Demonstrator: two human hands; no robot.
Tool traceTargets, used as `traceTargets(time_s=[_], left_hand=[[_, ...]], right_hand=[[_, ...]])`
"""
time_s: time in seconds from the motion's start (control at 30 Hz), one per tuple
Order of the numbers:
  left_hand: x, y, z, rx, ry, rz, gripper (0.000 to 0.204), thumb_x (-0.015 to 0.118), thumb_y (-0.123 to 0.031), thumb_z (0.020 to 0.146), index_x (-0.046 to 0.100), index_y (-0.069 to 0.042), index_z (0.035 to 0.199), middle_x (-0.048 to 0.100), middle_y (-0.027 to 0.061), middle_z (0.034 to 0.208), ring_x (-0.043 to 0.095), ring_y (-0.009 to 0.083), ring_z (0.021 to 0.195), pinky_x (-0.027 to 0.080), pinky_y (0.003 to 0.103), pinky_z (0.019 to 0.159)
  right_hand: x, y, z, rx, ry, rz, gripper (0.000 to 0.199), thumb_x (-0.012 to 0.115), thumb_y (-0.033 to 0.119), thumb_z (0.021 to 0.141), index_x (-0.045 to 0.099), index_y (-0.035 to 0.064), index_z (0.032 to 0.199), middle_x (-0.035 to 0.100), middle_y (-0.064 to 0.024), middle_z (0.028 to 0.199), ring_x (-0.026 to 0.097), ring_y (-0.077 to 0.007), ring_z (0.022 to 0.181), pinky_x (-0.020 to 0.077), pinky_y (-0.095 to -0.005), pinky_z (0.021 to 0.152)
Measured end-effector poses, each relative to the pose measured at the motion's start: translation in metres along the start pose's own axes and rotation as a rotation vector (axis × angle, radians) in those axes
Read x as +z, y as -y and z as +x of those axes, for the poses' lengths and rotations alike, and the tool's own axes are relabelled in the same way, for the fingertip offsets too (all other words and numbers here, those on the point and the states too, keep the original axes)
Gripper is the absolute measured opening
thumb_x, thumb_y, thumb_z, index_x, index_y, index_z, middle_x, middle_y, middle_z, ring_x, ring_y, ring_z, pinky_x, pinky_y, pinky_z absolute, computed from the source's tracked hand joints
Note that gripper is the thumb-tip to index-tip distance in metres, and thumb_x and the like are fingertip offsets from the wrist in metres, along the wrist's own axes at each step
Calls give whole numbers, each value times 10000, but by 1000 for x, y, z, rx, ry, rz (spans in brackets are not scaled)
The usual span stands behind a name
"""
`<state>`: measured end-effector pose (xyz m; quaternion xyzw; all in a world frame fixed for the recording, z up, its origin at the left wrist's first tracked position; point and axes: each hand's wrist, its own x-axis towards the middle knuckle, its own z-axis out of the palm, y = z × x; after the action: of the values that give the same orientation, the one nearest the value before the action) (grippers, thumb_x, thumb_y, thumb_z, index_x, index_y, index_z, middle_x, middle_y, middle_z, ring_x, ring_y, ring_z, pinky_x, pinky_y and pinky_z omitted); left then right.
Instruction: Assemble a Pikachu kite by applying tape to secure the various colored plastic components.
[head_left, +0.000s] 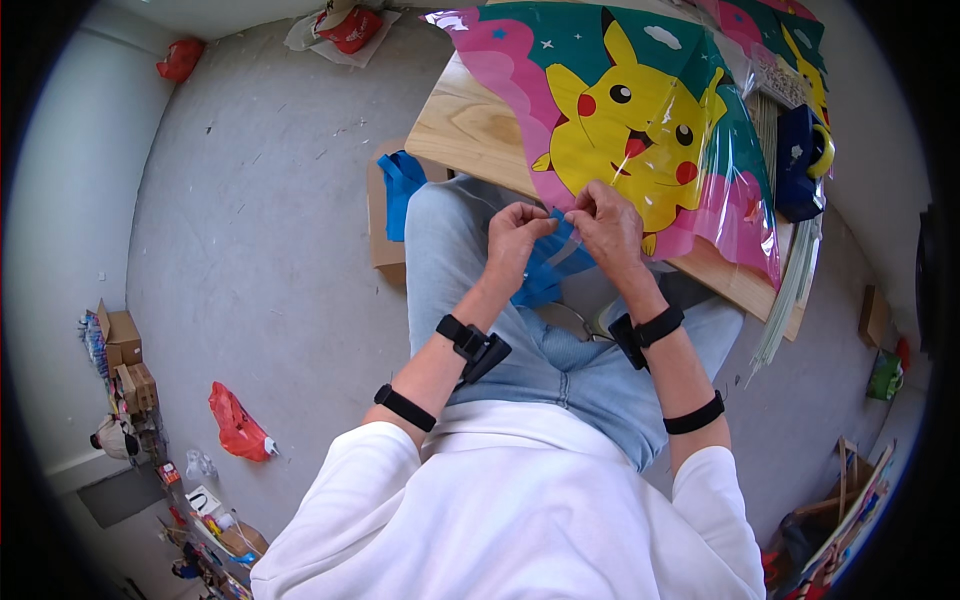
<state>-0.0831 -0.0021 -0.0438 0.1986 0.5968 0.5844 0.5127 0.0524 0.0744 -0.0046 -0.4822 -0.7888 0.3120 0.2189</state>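
A plastic kite sheet (640, 130) with a yellow cartoon character on teal and pink lies over the table before me. At its near edge, my left hand (520, 237) and my right hand (608, 232) are close together, both pinched on the top end of a blue plastic streamer (542, 283). The streamer hangs down between my knees. A clear strip shows just under my right fingers. Whether the kite's edge is also between my fingertips, I cannot tell.
The wooden table (470, 125) carries a dark blue tape dispenser (798, 165) and a bundle of thin pale rods (792, 290) past its right edge. A cardboard box (387, 250) with blue film (403, 190) stands left of my knee. A red bag (240, 425) lies on the floor.
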Motion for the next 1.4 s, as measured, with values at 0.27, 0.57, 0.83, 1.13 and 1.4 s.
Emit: traceTargets(time_s=[0.27,0.57,0.83,1.13,1.4], left_hand=[[-2,-6,4,-93,71,98,47,691,-120,819,650,-100,824,590,-43,739,504,62,678,348,218,604],[-10,-12,1,-289,47,21,77,646,-191,852,669,-121,871,617,-60,799,515,59,756,329,253,631],[-4,-7,7,-101,103,46,43,661,-170,841,645,-132,826,591,-81,753,468,31,686,300,224,584],[-10,-14,0,-249,311,83,323,727,-123,758,632,-90,1065,614,-4,950,540,139,871,379,260,778],[-12,38,20,-432,690,659,521,809,-30,626,634,-26,1117,645,61,1103,569,144,1011,440,279,880]], right_hand=[[0,0,0,0,-4,6,207,737,132,733,553,65,802,628,-90,789,624,-282,758,480,-399,646],[2,-3,0,11,3,11,212,741,134,724,555,66,801,625,-90,794,622,-280,761,482,-396,651],[1,0,1,-22,-14,-23,208,743,135,724,562,66,800,634,-90,798,628,-282,762,483,-394,648],[-10,6,5,84,53,71,170,730,152,731,593,62,775,641,-87,723,642,-259,707,475,-384,625],[-6,-2,10,100,84,146,178,733,188,700,629,74,789,649,-90,718,642,-255,703,478,-371,631]])
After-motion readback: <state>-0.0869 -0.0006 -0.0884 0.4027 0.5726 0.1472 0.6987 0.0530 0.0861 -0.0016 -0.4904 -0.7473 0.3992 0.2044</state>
